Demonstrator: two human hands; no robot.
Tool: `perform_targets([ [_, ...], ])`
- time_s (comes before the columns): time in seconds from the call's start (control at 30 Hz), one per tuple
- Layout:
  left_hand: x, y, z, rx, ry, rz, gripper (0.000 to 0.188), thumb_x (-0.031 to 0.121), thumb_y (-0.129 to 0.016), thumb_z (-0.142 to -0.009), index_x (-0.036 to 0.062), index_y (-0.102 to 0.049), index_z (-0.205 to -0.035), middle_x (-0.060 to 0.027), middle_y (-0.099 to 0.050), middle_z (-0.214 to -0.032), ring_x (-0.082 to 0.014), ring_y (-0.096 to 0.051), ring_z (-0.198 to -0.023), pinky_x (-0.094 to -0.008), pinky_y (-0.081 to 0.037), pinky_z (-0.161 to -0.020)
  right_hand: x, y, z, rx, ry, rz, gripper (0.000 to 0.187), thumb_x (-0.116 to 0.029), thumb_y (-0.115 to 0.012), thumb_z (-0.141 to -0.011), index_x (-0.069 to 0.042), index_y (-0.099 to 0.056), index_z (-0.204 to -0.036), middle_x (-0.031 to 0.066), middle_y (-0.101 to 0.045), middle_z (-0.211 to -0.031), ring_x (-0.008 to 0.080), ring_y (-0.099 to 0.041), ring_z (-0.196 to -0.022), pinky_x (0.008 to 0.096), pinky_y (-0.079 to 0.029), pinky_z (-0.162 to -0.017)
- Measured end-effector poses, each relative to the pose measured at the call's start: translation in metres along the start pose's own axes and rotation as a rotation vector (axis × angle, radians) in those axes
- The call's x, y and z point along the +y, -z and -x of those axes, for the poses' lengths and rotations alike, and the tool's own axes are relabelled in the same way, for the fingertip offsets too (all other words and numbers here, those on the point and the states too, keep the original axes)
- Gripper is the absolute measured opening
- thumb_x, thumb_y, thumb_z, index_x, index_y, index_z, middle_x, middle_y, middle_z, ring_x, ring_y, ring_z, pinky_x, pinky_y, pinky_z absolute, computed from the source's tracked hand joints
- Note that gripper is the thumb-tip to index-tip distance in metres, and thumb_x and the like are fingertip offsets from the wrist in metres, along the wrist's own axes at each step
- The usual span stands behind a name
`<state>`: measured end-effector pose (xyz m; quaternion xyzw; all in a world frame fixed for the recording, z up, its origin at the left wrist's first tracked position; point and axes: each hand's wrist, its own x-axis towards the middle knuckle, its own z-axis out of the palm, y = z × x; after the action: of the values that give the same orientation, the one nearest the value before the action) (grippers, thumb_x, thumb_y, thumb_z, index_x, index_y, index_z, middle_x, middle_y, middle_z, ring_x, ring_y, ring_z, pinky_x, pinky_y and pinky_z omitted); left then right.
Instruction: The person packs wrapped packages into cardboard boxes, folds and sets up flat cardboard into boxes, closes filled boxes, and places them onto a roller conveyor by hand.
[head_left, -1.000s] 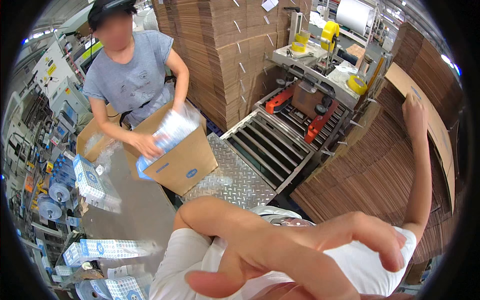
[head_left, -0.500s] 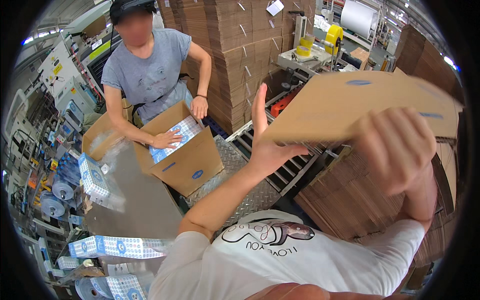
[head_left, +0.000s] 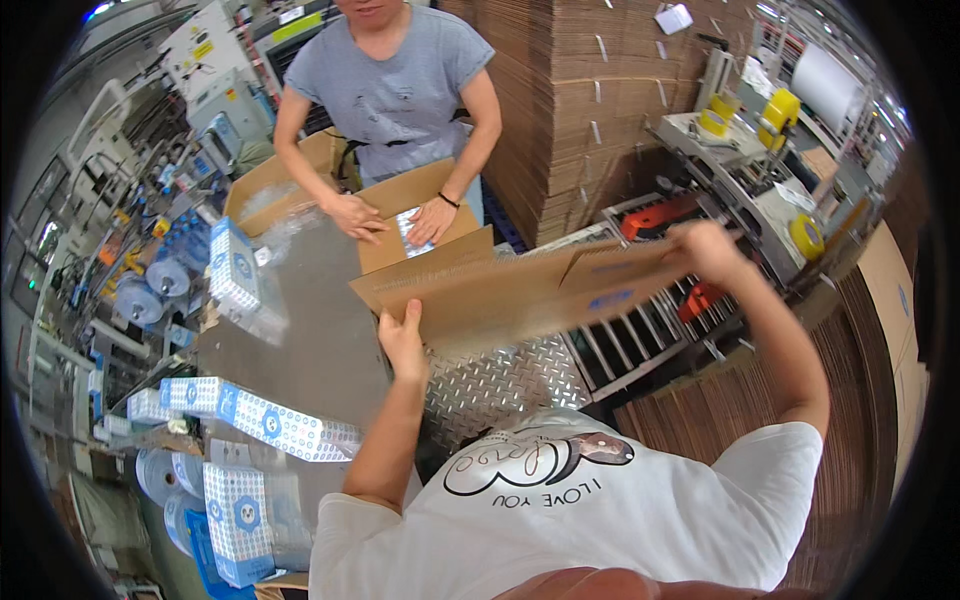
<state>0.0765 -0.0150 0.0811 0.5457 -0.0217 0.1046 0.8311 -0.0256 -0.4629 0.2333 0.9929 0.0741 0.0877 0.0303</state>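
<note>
A roller conveyor (head_left: 622,352) and stacked flat cartons (head_left: 580,110) show a factory packing area

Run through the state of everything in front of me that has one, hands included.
Left hand: gripping the near-left edge of the held carton.
Right hand: closed on its right end.
Held carton: raised; how far unfolded is unclear.
Co-worker's carton: open at the top, patterned package inside.
Tall carton stack: folded flat, piled.
Long patterned package: lying on the table.
</note>
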Motion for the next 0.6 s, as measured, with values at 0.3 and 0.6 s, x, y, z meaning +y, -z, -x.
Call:
perform_targets([
  [0.3,-0.002,-0.012,0.027,0.289,-0.266,-0.323,0.080,0.014,-0.068,-0.085,-0.0052,-0.015,-0.142,-0.0196,-0.033,-0.136,-0.0270,-0.040,-0.123,-0.0391,-0.033,-0.105,-0.026,-0.057,-0.046,-0.439,-0.262,-0.500,0.066,-0.067,-0.052,-0.083,-0.007,-0.072,-0.102,0.0182,-0.069,-0.096,0.0314,-0.065,-0.095,0.0383,-0.049,-0.085],
  [0.6,0.008,0.024,0.040,0.020,-0.106,-0.335,0.070,0.010,-0.065,-0.081,-0.0029,-0.026,-0.137,-0.0160,-0.043,-0.129,-0.0235,-0.043,-0.119,-0.0374,-0.035,-0.103,0.002,-0.050,-0.066,-0.413,-0.102,0.081,0.073,-0.072,-0.064,-0.070,0.000,-0.071,-0.082,0.0178,-0.068,-0.083,0.0334,-0.067,-0.083,0.0410,-0.053,-0.074],
])
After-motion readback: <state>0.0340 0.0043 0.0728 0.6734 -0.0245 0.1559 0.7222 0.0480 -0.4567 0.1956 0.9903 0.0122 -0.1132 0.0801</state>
